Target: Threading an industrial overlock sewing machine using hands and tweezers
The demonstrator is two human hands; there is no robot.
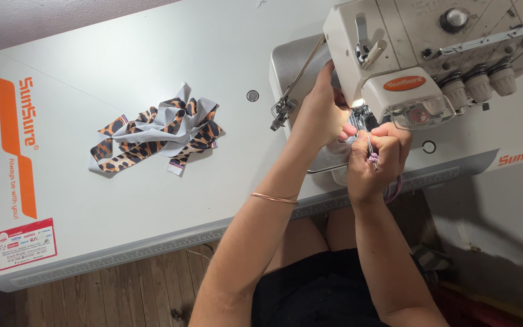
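Head view, left to right: a white laminate tabletop point(152, 79) carries an orange stripe along its left edge. A loose pile of leopard-print and grey fabric strips point(155, 136) lies on it, well apart from both hands. The left hand point(321, 112), a thin copper-coloured bangle point(273, 198) on its wrist, reaches under the head of the cream-coloured overlock sewing machine point(431, 54); its fingers are curled together at the lit needle area, and what they touch is hidden. The right hand point(375, 160), just beside it, has fingers pinched on slim metal tweezers point(370, 145) pointing toward the needle area.
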